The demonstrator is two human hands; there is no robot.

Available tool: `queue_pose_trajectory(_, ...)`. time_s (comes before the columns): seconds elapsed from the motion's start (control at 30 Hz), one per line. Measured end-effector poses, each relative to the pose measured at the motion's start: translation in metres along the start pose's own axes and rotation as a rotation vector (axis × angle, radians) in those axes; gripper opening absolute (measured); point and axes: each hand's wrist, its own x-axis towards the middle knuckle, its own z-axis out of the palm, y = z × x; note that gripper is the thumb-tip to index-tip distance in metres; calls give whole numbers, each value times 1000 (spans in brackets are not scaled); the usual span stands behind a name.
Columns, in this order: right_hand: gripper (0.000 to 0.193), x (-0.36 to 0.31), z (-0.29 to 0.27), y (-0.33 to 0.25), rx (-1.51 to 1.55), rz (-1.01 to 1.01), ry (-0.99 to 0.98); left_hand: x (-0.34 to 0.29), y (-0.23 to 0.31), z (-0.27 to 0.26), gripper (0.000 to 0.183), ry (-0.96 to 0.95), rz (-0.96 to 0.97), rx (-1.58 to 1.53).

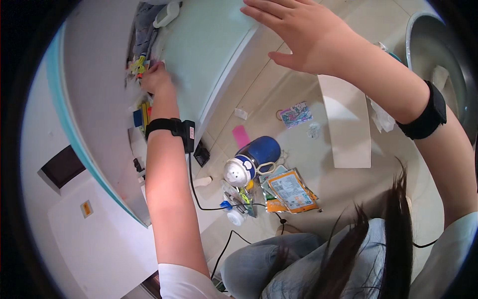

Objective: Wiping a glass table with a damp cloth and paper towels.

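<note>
My left hand reaches over the pale green board surface to the clutter along its far-left side. Its fingers are curled beside a small yellow-green object; what they grip, if anything, is too small and partly hidden. Above it lie a dark grey cloth and a white plastic container. Below the wrist sit a yellow item and a dark blue one. My right hand is held out above the floor near the board's edge, fingers stretched and thumb apart, with nothing in it.
On the floor stand a blue bottle with a white lid, several packets, a patterned card, a pink card and a long white box. A grey basin is at far right. A black cable hangs from my left wristband.
</note>
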Motion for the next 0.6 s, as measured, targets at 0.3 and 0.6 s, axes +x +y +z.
queue_pose_trajectory(0.3, 74, -6, 4, 3, -88, 4, 10, -33, 47, -14, 19, -263, 25, -496)
queue_pose_trajectory(0.6, 73, -2, 2, -1, -110, 3, 0, -115, 106, -50, 15, -282, 156, -390)
